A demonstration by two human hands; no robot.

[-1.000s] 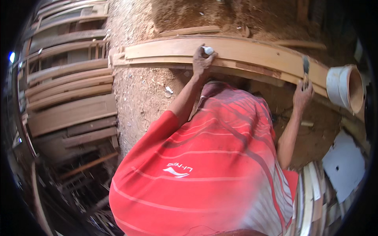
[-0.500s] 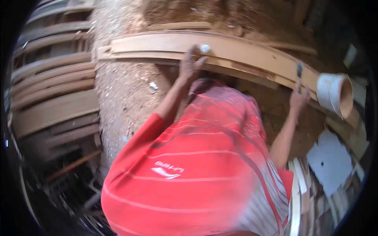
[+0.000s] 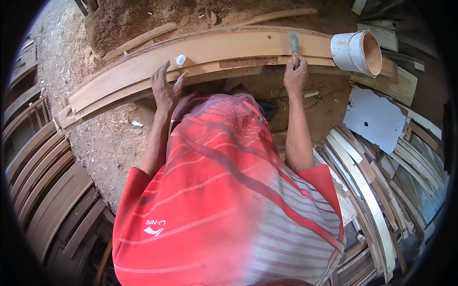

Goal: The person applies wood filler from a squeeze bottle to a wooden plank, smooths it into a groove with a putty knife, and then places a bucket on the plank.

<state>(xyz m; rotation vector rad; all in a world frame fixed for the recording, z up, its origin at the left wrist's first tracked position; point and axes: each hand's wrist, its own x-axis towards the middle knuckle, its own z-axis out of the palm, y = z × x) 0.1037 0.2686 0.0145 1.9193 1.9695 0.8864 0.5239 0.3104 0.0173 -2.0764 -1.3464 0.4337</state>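
A long pale wooden plank (image 3: 224,45) with a stepped near edge spans the far side, in front of my body. My left hand (image 3: 166,90) is at its near edge, fingers spread and holding nothing. Just beyond those fingers, a small white cap-like piece (image 3: 180,59) rests on the wood. In my right hand (image 3: 296,78) the handle of a paintbrush (image 3: 293,45) is gripped, its greenish bristles over the plank's face. A white round bucket (image 3: 344,53), its brownish inside showing, is at the plank's right end. Whether the bristles touch the wood I cannot tell.
Stacked dark wooden boards (image 3: 45,186) lie at the left. On the right are many wood strips (image 3: 365,190) and a white panel with a hole (image 3: 374,117). Loose slats (image 3: 140,40) and shavings (image 3: 119,19) cover the ground beyond the plank.
The whole view has swung, so plank, bucket and hands appear farther left and turned. My right hand with the paintbrush is slightly farther from the bucket. The left hand stays open near the white piece.
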